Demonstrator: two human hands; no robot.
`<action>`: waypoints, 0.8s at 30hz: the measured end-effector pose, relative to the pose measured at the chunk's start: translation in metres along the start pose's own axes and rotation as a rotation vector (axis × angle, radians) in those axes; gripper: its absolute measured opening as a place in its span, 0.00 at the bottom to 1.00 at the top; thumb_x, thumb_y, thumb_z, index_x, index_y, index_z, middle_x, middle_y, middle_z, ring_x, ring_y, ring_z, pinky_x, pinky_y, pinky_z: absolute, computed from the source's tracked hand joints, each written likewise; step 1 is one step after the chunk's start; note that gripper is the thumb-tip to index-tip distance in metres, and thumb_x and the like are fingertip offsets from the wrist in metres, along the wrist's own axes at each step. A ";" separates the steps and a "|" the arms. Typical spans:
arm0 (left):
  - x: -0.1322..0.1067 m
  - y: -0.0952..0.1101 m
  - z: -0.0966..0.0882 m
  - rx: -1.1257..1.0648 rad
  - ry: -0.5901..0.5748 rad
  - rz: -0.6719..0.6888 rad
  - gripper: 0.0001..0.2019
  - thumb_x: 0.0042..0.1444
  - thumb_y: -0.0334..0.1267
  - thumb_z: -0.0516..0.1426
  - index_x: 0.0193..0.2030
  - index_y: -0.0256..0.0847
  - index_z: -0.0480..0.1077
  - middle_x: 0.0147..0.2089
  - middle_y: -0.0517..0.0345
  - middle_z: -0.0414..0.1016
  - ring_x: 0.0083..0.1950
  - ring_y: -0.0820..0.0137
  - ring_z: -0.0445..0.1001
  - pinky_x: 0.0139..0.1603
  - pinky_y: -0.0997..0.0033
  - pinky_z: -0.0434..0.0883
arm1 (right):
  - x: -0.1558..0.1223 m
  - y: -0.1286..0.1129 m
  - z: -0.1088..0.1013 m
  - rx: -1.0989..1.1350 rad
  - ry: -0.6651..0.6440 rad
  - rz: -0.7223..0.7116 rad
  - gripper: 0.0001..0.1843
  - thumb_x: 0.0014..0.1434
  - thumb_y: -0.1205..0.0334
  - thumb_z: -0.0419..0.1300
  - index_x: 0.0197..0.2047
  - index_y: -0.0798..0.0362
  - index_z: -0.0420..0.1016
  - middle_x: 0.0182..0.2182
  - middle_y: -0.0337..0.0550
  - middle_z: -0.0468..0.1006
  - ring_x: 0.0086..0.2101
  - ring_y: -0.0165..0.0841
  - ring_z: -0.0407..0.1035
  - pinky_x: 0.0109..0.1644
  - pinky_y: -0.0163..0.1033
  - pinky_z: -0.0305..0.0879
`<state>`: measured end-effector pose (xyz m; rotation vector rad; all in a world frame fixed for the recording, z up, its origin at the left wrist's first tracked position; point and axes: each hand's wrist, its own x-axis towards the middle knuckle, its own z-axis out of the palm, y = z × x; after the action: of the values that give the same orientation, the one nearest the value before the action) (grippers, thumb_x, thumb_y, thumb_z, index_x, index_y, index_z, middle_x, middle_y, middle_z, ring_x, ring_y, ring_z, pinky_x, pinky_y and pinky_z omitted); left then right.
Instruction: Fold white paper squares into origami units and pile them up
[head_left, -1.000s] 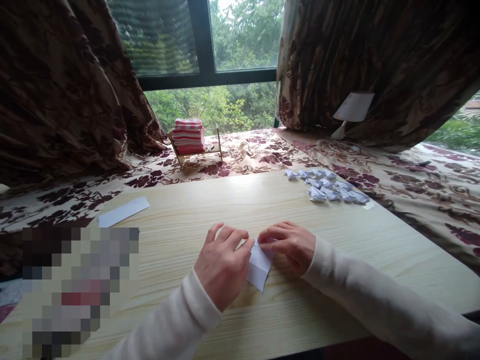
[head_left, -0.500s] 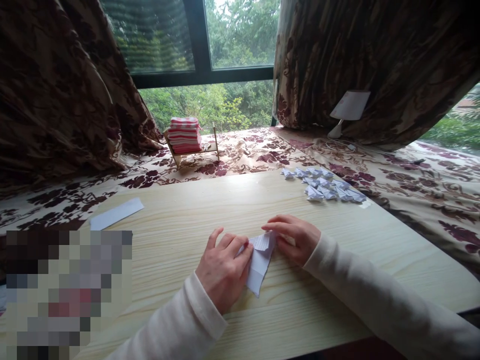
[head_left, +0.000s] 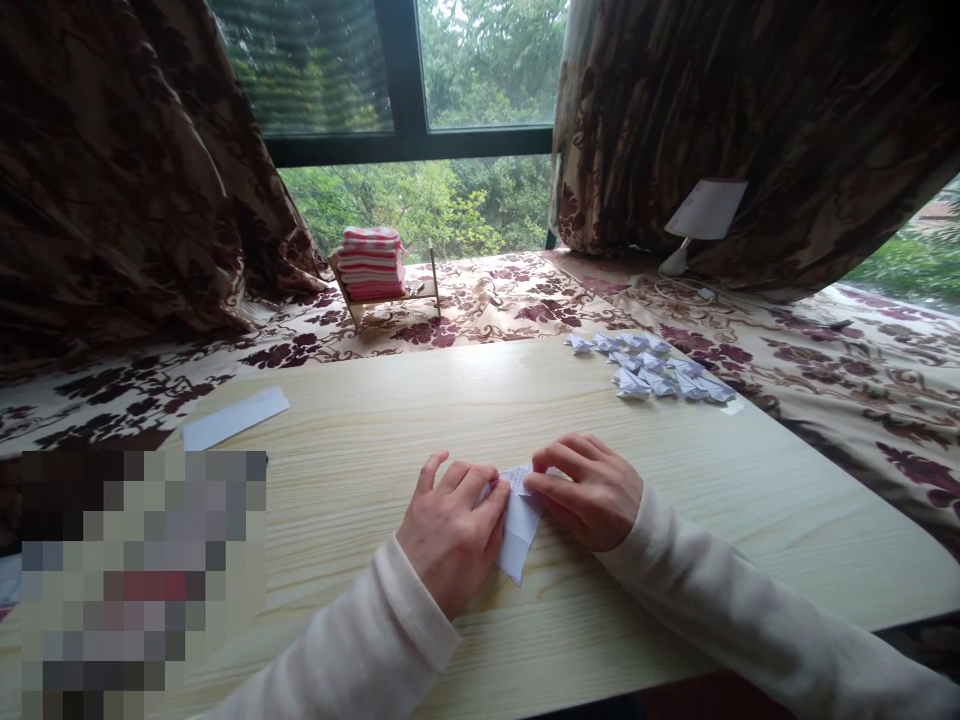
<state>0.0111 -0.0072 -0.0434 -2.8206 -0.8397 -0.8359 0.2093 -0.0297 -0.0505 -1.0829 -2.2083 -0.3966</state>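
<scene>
1 paper [head_left: 520, 535] is set on the table [head_left: 337, 510], its narrow tip pointed toward the person, its long axis laid nearly straight from near to far. Its upper right edge is pinched by the right hand [head_left: 592, 490]; its upper left is covered by the left hand [head_left: 454, 530], whose grip cannot be told. Bare wood is left beyond and below it. The far edges are occupied by a strip [head_left: 236, 418], left, and folded shapes [head_left: 652, 368], right.
</scene>
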 end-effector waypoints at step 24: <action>0.002 0.005 -0.006 0.044 0.037 0.005 0.09 0.59 0.32 0.50 0.37 0.39 0.72 0.35 0.57 0.75 0.38 0.68 0.71 0.56 0.53 0.57 | -0.002 -0.002 -0.006 0.057 -0.127 0.007 0.13 0.61 0.66 0.49 0.34 0.54 0.75 0.33 0.46 0.74 0.35 0.35 0.61 0.39 0.40 0.57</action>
<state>0.0126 -0.0116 -0.0369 -2.7596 -0.8345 -0.8545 0.2111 -0.0348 -0.0474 -1.1122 -2.3112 -0.2659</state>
